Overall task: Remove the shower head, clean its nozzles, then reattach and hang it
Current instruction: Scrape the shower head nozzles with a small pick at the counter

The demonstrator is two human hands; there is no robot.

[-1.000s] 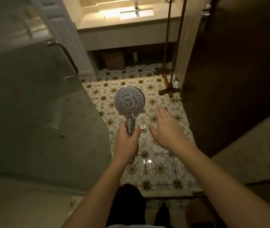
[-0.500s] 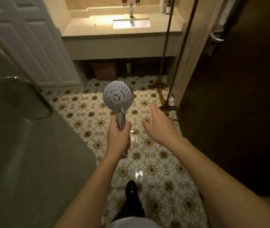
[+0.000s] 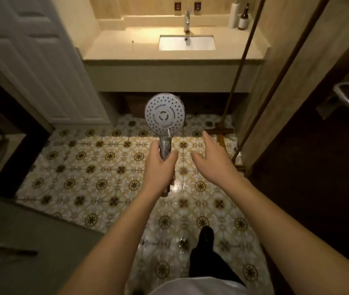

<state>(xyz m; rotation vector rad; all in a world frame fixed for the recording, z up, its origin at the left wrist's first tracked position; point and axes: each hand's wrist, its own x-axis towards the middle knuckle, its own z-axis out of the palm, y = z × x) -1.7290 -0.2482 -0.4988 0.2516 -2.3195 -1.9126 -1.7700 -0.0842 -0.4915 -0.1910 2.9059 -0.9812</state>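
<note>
A chrome shower head [image 3: 164, 114] with a round grey nozzle face points toward me, held upright in front of my chest. My left hand [image 3: 158, 167] grips its chrome handle, whose lower end sticks out below my fist. No hose is seen on it. My right hand [image 3: 215, 158] hovers just right of the handle with fingers spread and relaxed, holding nothing and not touching the shower head.
Ahead stands a beige vanity counter [image 3: 126, 52] with a white sink [image 3: 186, 43] and tap [image 3: 187, 20]. A dark bottle [image 3: 243, 19] sits at its right end. A white door [image 3: 30, 60] is at left, a dark door with handle [image 3: 348, 96] at right. Patterned floor tiles [image 3: 97, 167] lie below.
I have walked out past the glass panel toward the vanity, carrying the shower head. The sink now sits closer and fuller in view. Both hands keep the same pose.
</note>
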